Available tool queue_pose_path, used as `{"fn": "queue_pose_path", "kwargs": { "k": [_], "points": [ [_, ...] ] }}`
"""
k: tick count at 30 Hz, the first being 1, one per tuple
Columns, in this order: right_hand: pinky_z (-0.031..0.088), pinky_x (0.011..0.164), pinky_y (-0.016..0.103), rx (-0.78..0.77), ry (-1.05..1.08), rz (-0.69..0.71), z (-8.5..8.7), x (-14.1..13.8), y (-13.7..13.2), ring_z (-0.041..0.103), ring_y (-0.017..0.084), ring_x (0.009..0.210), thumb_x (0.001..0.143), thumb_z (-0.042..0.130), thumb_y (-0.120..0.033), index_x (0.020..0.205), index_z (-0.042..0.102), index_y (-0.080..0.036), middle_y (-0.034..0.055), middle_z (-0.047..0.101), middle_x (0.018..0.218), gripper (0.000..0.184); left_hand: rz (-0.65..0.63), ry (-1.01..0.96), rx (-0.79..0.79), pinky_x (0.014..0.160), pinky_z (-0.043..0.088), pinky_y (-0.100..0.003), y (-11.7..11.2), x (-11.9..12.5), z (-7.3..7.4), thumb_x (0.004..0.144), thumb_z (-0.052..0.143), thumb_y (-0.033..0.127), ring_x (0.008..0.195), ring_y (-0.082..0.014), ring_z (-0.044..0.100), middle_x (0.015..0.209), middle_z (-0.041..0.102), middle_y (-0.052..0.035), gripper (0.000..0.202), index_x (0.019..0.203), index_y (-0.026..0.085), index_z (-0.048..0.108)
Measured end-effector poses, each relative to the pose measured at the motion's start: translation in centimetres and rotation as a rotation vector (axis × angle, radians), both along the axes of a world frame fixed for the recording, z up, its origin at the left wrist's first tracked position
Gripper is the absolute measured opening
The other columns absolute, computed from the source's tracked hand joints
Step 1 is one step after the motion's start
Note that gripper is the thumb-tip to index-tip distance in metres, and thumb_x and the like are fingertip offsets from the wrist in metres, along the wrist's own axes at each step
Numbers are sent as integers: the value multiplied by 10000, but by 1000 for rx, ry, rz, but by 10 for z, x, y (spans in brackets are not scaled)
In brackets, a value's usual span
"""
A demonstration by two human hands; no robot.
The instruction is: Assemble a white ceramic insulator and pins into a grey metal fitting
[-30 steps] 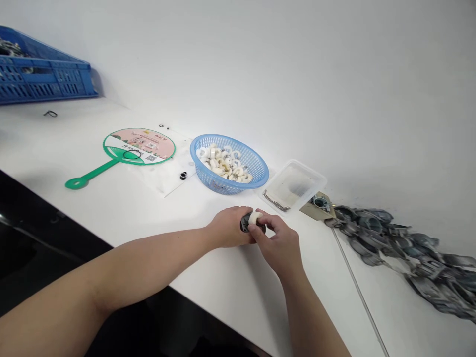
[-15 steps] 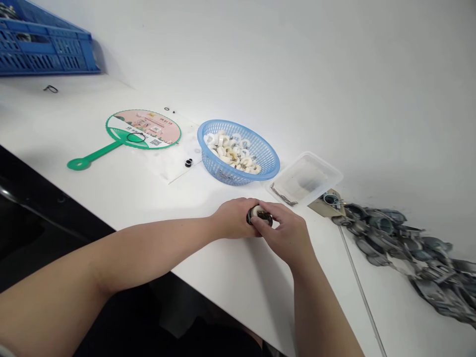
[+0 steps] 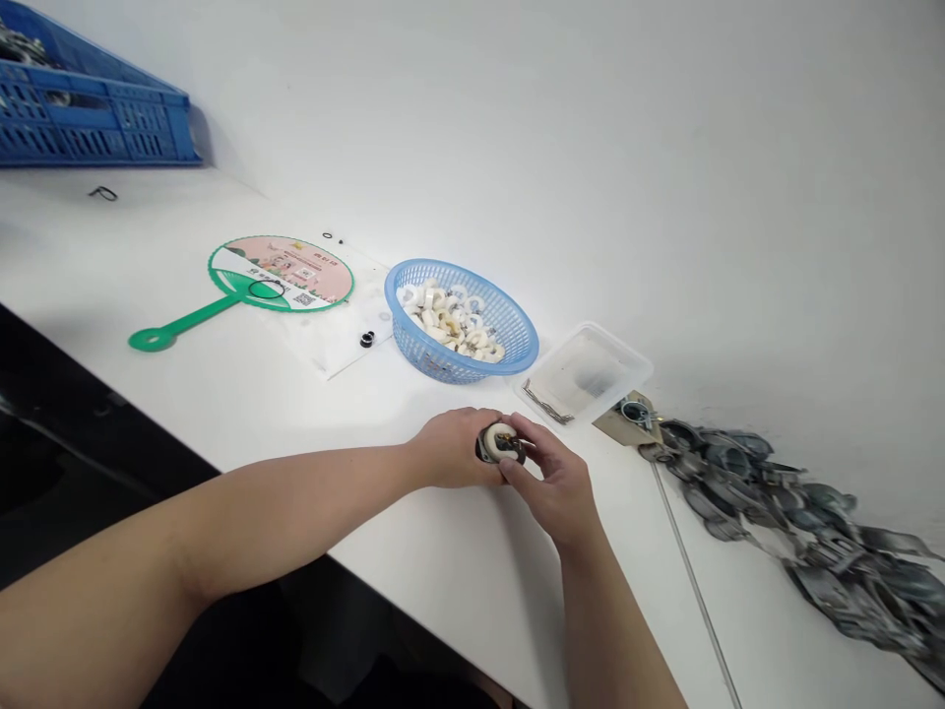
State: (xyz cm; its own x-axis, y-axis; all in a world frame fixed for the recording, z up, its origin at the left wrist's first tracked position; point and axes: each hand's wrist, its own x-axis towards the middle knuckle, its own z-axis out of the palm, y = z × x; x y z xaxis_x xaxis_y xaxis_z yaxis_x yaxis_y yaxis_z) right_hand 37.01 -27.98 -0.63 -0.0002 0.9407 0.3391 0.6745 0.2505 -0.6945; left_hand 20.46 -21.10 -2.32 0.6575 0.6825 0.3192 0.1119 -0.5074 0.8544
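Observation:
Both hands are held together just above the white table's front edge. My left hand (image 3: 453, 449) grips the dark side of a small round fitting (image 3: 500, 443). My right hand (image 3: 552, 483) pinches the same fitting from the other side with thumb and fingers. A white ring sits on the fitting around a metal centre, and my fingers hide part of it. The nearest other things are a clear plastic box (image 3: 587, 372) and a blue mesh basket (image 3: 513, 325) of white rings, both beyond my hands.
Several bent metal pins (image 3: 547, 404) lie beside the box. A green hand fan (image 3: 281, 273) and a small black ring (image 3: 367, 339) lie to the left. A blue plastic crate (image 3: 95, 128) stands far left. Grey metal clamps (image 3: 768, 502) trail along the right.
The fitting has turned in my fingers, and its white ring now faces up with the metal centre showing. The view has shifted slightly, moving the table items in the frame.

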Motion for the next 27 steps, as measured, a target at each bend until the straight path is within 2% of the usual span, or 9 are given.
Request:
{"fn": "queue_pose_path", "kwargs": {
  "k": [7, 14, 21, 27],
  "points": [
    [477, 942, 482, 2, 28, -30, -5, 3, 0, 585, 271, 1082, 704, 683, -287, 1189, 572, -223, 95, 608, 1194, 502, -47, -28, -26, 809, 478, -306, 2, -2, -1, 635, 676, 318, 912, -203, 602, 1031, 655, 6, 438, 1060, 261, 585],
    [523, 885, 442, 14, 8, -77, 2, -5, -4, 648, 251, 948, 618, 719, -255, 1166, 569, -189, 77, 681, 1002, 572, -176, 43, -87, 778, 490, -299, 7, -6, -1, 605, 721, 344, 906, -210, 613, 1019, 669, 0, 493, 1072, 256, 592],
    [520, 884, 416, 150, -219, -66, 9, -10, -7, 657, 248, 930, 619, 668, -246, 1182, 548, -187, 72, 690, 987, 578, -205, 51, -103, 760, 495, -282, 6, -6, 0, 618, 715, 331, 904, -202, 616, 1007, 670, 11, 457, 1055, 265, 598],
    [528, 833, 385, 256, -248, -35, 14, -14, -7, 665, 225, 874, 648, 625, -230, 1208, 502, -205, 54, 697, 943, 574, -197, 68, -97, 729, 496, -285, 5, -4, -2, 595, 726, 316, 869, -201, 618, 984, 672, 23, 475, 1050, 274, 596]
  ]
}}
